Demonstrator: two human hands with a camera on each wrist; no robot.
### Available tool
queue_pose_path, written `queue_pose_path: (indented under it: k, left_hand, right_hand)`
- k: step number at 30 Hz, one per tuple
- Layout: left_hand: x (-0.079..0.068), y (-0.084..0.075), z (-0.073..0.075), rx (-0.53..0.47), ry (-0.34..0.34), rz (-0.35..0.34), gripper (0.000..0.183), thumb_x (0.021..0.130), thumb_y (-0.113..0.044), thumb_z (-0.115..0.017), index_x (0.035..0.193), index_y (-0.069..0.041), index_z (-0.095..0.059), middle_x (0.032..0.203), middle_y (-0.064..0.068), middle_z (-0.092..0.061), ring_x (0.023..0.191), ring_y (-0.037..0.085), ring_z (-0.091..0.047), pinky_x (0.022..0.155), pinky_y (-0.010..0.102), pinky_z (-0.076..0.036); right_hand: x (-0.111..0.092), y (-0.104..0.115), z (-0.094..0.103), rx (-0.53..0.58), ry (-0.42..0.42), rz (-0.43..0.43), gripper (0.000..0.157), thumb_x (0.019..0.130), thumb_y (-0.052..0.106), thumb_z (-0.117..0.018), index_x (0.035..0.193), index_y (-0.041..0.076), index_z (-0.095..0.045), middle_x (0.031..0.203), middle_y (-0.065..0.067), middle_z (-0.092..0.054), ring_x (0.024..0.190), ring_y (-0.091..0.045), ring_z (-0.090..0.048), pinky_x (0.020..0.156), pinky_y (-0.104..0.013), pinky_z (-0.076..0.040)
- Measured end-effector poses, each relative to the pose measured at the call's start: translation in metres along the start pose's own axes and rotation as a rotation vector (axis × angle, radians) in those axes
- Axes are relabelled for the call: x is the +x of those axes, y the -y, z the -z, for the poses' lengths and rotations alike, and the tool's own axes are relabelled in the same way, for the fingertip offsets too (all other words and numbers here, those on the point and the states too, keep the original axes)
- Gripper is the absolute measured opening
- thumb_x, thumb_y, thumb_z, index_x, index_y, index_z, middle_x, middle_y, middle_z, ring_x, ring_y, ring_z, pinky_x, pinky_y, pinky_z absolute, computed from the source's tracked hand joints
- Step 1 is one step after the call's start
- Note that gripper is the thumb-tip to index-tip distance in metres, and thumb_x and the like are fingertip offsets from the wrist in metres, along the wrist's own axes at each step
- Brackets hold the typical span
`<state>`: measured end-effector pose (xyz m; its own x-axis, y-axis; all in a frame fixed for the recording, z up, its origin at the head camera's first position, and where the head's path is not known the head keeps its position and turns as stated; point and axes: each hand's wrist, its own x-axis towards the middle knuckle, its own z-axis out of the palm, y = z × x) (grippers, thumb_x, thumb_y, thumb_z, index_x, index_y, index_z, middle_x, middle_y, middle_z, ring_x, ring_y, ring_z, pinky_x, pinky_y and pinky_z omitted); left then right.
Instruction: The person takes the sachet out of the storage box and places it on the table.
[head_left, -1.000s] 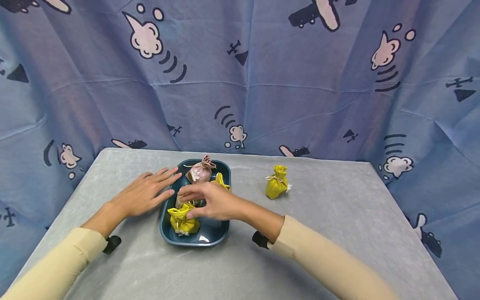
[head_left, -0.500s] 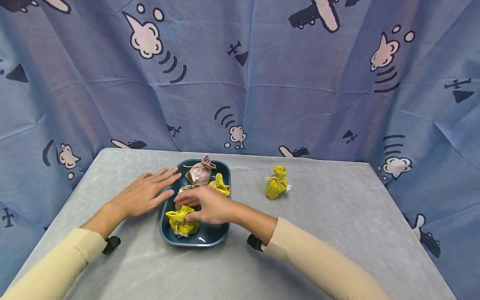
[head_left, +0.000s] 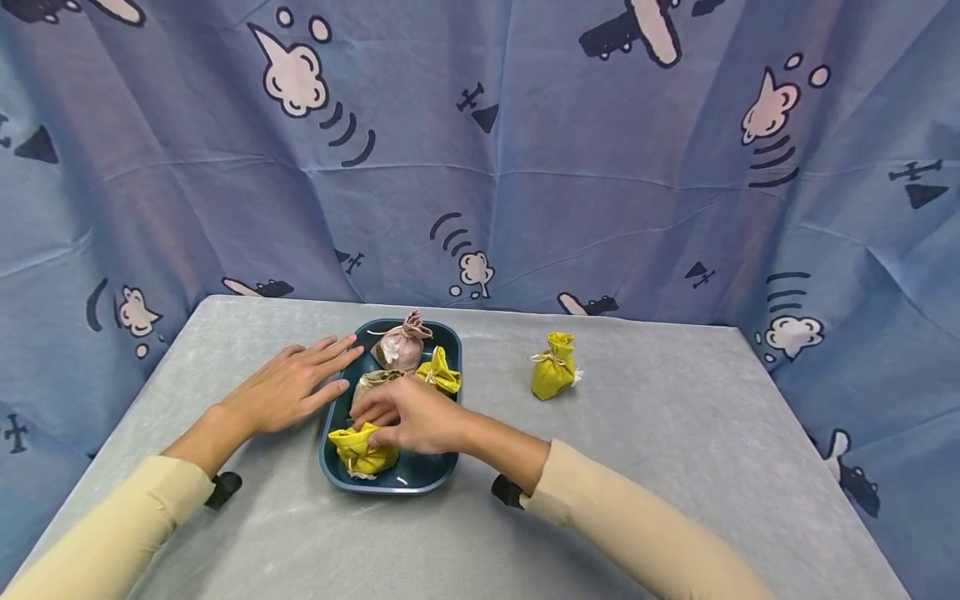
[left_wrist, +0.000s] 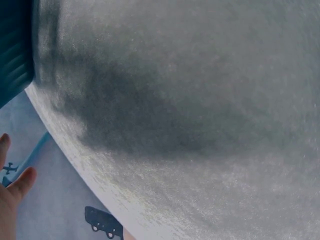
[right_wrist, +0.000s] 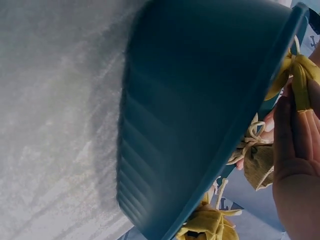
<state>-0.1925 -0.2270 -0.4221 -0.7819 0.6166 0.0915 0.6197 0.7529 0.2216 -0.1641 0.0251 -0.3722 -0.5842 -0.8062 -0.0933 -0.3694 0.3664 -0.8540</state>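
In the head view a dark blue tray (head_left: 429, 477) stands on the table. My right hand (head_left: 420, 414) reaches over its right rim. Its thumb and fingers pinch the gathered neck of a yellow drawstring pouch (head_left: 365, 454) in the front left of the tray; the right wrist view shows this yellow neck (right_wrist: 300, 82) between the fingers. Flat and spread, my left hand (head_left: 296, 385) has its fingertips at the tray's left rim. Behind the right hand lie a beige pouch (head_left: 372, 382), partly hidden, a second yellow pouch (head_left: 440, 372) and a pink pouch (head_left: 401, 347).
Another yellow pouch (head_left: 553, 367) stands upright on the grey cloth-covered table (head_left: 660, 433), right of the tray. A blue printed curtain (head_left: 600, 208) hangs behind the table's far edge.
My right hand has moved slightly left and toward the front, and the pinched yellow pouch has shifted a little with it. The beige and rear yellow pouches show more. The left hand stays still.
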Motion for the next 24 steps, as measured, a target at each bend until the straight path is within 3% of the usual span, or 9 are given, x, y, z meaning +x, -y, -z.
queue_pose_path:
  k: [5,12,24]
  left_hand:
    - [0.0,0.0,0.0,0.002,0.0,-0.003,0.056,0.105,-0.04,-0.047,0.155,-0.015,-0.038,0.162,0.006,-0.029,0.146,0.036,-0.03,0.106,0.063,-0.031]
    - [0.0,-0.001,0.0,0.003,0.001,-0.003,0.056,0.106,-0.041,-0.045,0.155,-0.015,-0.038,0.162,0.006,-0.028,0.145,0.037,-0.031,0.106,0.062,-0.031]
    - [-0.001,-0.001,0.0,0.006,-0.005,-0.013,0.056,0.106,-0.039,-0.046,0.155,-0.014,-0.038,0.162,0.007,-0.029,0.146,0.036,-0.031,0.106,0.062,-0.032]
  right_hand:
    - [-0.001,0.0,-0.001,0.002,-0.017,0.015,0.035,0.086,-0.008,-0.073,0.121,-0.005,-0.067,0.112,-0.012,-0.073,0.097,-0.003,-0.068,0.082,-0.015,-0.052]
    - [-0.004,0.002,0.001,-0.032,-0.057,0.024,0.03,0.088,-0.006,-0.072,0.117,-0.003,-0.069,0.106,-0.006,-0.074,0.093,0.001,-0.067,0.081,-0.014,-0.052]
    - [-0.017,0.008,0.014,-0.066,-0.098,0.018,0.03,0.086,-0.007,-0.073,0.116,-0.003,-0.07,0.102,-0.007,-0.074,0.091,-0.004,-0.069,0.08,-0.016,-0.053]
